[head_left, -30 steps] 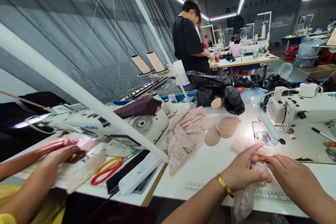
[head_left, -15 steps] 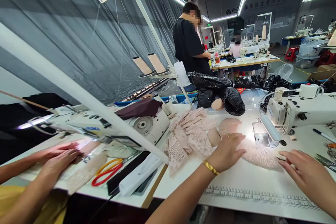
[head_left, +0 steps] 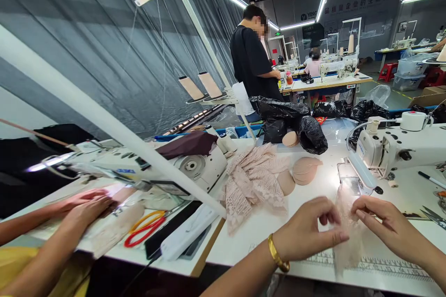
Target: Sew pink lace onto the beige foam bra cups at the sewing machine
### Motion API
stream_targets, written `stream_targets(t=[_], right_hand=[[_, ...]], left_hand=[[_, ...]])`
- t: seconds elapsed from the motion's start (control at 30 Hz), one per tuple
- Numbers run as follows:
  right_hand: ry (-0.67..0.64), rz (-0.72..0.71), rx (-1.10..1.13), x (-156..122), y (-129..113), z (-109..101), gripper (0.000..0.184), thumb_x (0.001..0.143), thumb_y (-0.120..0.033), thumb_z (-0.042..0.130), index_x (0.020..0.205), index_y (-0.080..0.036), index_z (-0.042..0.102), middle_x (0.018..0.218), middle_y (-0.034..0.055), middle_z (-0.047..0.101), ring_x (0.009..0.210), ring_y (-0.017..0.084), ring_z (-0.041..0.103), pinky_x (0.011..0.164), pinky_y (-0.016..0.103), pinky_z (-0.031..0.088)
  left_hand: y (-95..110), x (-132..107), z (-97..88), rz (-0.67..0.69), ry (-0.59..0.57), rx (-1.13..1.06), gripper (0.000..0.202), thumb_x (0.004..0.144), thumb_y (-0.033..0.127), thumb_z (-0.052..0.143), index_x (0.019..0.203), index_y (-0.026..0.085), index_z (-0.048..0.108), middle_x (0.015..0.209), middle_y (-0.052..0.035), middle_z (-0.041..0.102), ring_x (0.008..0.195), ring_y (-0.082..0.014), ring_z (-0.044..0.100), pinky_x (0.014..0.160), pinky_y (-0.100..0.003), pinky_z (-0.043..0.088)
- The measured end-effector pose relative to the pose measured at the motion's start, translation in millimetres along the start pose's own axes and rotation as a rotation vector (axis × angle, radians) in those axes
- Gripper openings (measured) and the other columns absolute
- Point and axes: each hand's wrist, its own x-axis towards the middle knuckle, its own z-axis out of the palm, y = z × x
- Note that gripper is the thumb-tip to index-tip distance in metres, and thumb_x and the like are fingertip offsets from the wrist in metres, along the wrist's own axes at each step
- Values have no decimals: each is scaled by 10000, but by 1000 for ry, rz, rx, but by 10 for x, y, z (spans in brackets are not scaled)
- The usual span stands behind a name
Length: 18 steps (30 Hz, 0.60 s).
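Pinching pale lace piece (head_left: 350, 253) in fingers of right hand (head_left: 388, 225), just in front of sewing machine (head_left: 400, 147), over printed ruler (head_left: 386, 267) on table (head_left: 232, 250). Curling left hand (head_left: 310, 229) close beside, with thumb apart from bent fingers (cannot tell whether touching lace).

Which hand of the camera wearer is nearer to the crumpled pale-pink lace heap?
Left. The left hand is to the right of the lace heap, apart from it; the right hand is farther right, at the thin pale lace piece.
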Motion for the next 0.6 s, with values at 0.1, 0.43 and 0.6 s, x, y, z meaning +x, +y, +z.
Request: stream_targets(t=[0.1, 0.43, 0.6], right_hand=[[-44, -14, 20, -55, -63, 32, 303, 1080, -473, 470, 954, -263, 649, 887, 8, 675, 821, 184, 620, 724, 289, 493], [131, -8, -110, -239, 148, -98, 224, 1054, -468, 541, 1082, -305, 692, 989, 21, 757, 880, 193, 722, 759, 277, 573], [132, -150, -201, -215, 23, -62, 223, 1046, -427, 552, 1167, -341, 719, 1037, 18, 792, 884, 192, 757, 755, 263, 611]], left_hand=[[-81, 161, 125, -99, 142, -100, 795, 602, 419, 969, 1285, 211, 619, 1212, -95, 626, 1037, -226, 593, 864, -335, 515], [-397, 174, 131, -351, 316, -878, 389, 588, 284, 874, 784, 171, 557, 753, 22, 622, 703, -104, 587, 760, -261, 509], [-351, 231, 159, -379, 215, -789, 592, 532, 465, 977, 916, 139, 666, 789, -4, 642, 730, -133, 580, 712, -256, 445]])
